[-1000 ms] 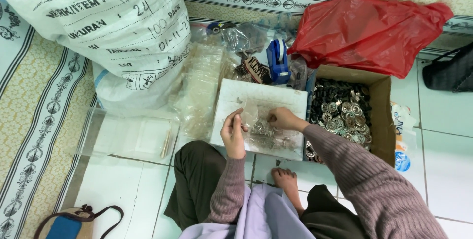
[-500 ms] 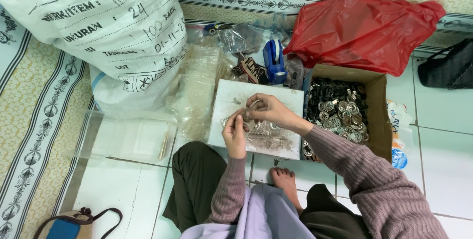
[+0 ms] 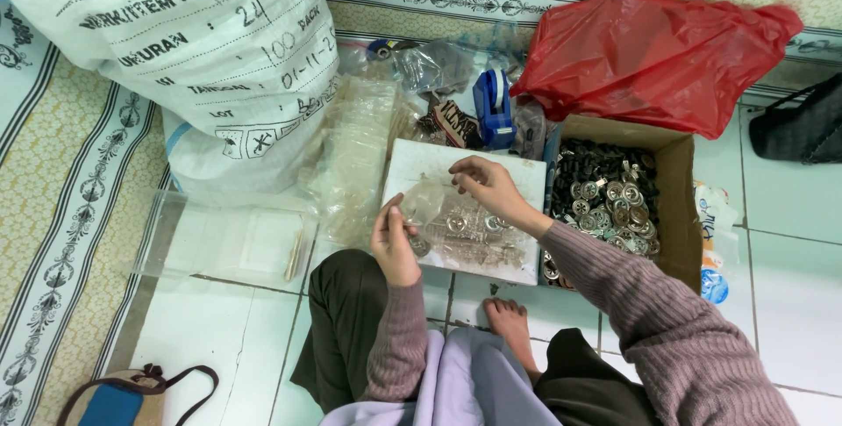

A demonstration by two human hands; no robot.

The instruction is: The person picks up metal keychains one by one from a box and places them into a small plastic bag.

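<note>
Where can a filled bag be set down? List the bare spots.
Bare tile lies between the clear trays, the blue pouch and the person's knee. More tile is right of the cardboard box. Crowded: the strip from the white sack past the tape dispenser to the red bag.

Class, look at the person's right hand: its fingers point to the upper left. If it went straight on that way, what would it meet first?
The right hand would probably first cross the white tray's far corner, then reach the stack of clear plastic bags. Depth is unclear.
</note>
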